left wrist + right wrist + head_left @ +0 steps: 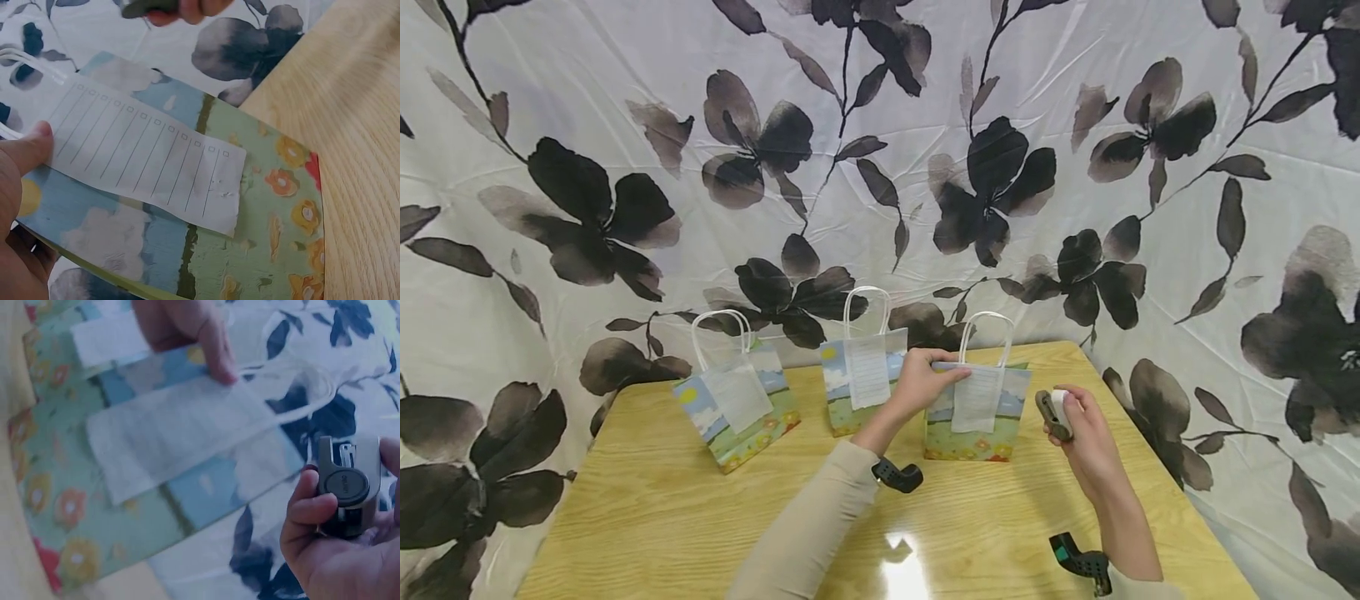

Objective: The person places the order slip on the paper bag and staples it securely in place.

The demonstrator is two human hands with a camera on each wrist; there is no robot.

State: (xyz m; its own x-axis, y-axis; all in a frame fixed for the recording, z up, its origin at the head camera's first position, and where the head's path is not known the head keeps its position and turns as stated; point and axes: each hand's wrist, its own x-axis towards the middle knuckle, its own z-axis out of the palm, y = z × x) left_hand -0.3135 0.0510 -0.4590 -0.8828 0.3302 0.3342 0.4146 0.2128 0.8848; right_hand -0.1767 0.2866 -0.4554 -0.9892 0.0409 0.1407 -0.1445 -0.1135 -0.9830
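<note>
My left hand (922,382) pinches the top edge of the right-hand gift bag (972,446), thumb in front. A lined paper slip with small checkboxes (147,156) lies against that bag's front, and the thumb presses by its upper end. The bag, printed with sky, field and flowers, stands upright with its white handles (987,316) raised. To the right of it, my right hand (1092,433) grips a small stapler (347,487), olive-grey and white, held apart from the bag. In the right wrist view the fingers curl around the stapler's body.
Two matching gift bags stand to the left: a middle one (835,379) and a tilted left one (775,375), each with a paper slip on its front. A floral cloth (895,108) hangs behind the wooden table (647,517). Glare shows on the table's near part.
</note>
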